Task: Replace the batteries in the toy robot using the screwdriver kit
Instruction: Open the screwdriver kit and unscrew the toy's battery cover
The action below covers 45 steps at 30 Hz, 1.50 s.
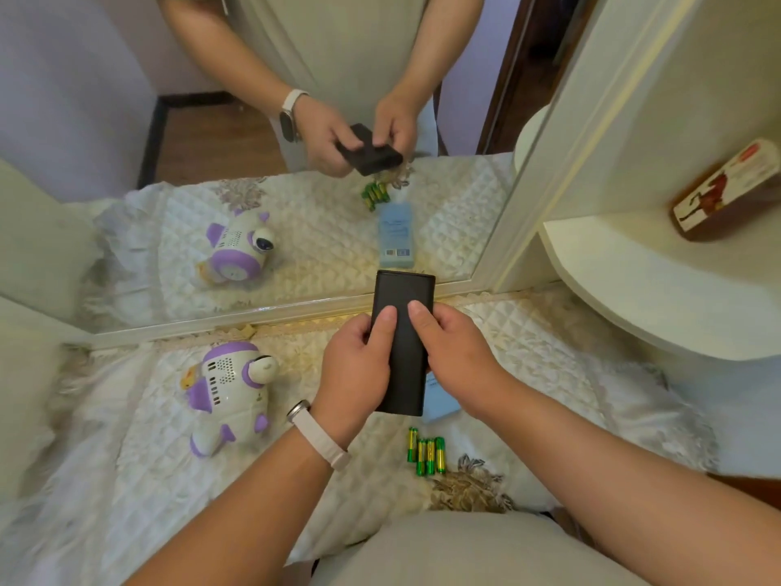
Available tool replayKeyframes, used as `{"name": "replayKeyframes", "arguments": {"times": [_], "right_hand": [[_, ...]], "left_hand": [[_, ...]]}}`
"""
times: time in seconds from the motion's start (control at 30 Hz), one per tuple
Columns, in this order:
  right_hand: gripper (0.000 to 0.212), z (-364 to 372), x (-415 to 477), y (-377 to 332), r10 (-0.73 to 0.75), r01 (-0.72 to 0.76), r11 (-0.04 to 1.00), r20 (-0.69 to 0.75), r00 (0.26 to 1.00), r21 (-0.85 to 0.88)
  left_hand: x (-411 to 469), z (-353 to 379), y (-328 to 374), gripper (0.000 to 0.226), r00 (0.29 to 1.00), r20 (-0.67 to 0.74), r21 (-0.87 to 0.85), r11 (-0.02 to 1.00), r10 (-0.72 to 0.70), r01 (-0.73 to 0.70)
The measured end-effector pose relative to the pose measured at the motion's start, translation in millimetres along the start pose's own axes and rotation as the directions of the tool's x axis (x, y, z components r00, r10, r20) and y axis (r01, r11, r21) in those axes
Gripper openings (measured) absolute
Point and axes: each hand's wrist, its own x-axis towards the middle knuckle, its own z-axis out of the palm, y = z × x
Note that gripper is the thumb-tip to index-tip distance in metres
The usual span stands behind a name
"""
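Here, in the middle of the frame, both hands hold a black case [403, 344], flat and long, which seems to be the screwdriver kit. It is lifted above the quilted cloth [549, 353] and its far end points to the mirror [296, 205] in the upper half of the frame. The case looks closed.

The left hand [355, 370] grips the left edge of the case. Its thumb lies flat on the top face, and the other fingers curl round the side and go under it. The right hand [456, 361] grips the right edge in the same way, its thumb pressed on the top face just beside the left thumb; the two thumbs are near but apart. The right hand's other fingers are hidden under the case. A pale wristband [319, 437] sits on the left wrist.

The toy robot [226, 391], white and purple, lies on its side on the cloth at centre left, well apart from the hands. Four green and yellow batteries [427, 454] lie side by side on the cloth in the lower centre, below the case. A blue box [439, 401] lies on the cloth under the right hand, partly hidden by it.

At the right edge a white shelf [634, 281] carries a brown bottle [727, 192].
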Motion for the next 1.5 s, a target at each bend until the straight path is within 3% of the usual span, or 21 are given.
{"name": "replayKeyframes", "arguments": {"times": [0.3, 0.6, 0.73, 0.9, 1.0, 1.1, 1.3, 1.5], "right_hand": [[0.020, -20, -10, 3, -0.037, 0.022, 0.994, 0.138, 0.990, 0.107], [0.025, -38, -7, -14, -0.113, 0.086, 0.991, 0.313, 0.943, 0.099], [0.022, -35, -7, -18, -0.111, 0.094, 0.994, 0.369, 0.923, 0.064], [0.020, -19, -7, -12, -0.073, 0.089, 0.995, 0.306, 0.949, -0.039], [0.028, -14, -5, -3, 0.028, 0.040, 0.979, 0.325, 0.945, -0.200], [0.027, -9, -4, 8, 0.119, -0.029, 0.972, 0.378, 0.918, -0.235], [0.012, -1, -1, 22, 0.095, -0.047, 0.990, 0.382, 0.919, -0.132], [0.007, 1, -4, 27, 0.057, -0.014, 0.992, 0.349, 0.935, -0.126]], "left_hand": [[-15, 2, 6, 0.027, 0.994, 0.097, -0.139, 0.989, -0.041, 0.055], [-19, -10, 17, 0.009, 0.984, 0.176, -0.325, 0.944, 0.003, 0.056], [-10, -20, 33, 0.007, 0.997, 0.076, -0.347, 0.938, 0.031, -0.003], [-5, -32, 35, 0.016, 0.997, -0.069, -0.376, 0.926, 0.018, -0.043], [-4, -44, 32, 0.013, 0.985, -0.174, -0.419, 0.906, -0.020, -0.056], [-3, -56, 23, 0.011, 0.967, -0.247, -0.422, 0.905, -0.060, -0.051], [-8, -66, 2, 0.019, 0.962, -0.234, -0.430, 0.902, -0.140, 0.027], [-9, -66, -4, 0.008, 0.954, -0.240, -0.440, 0.896, -0.181, 0.059]]}}
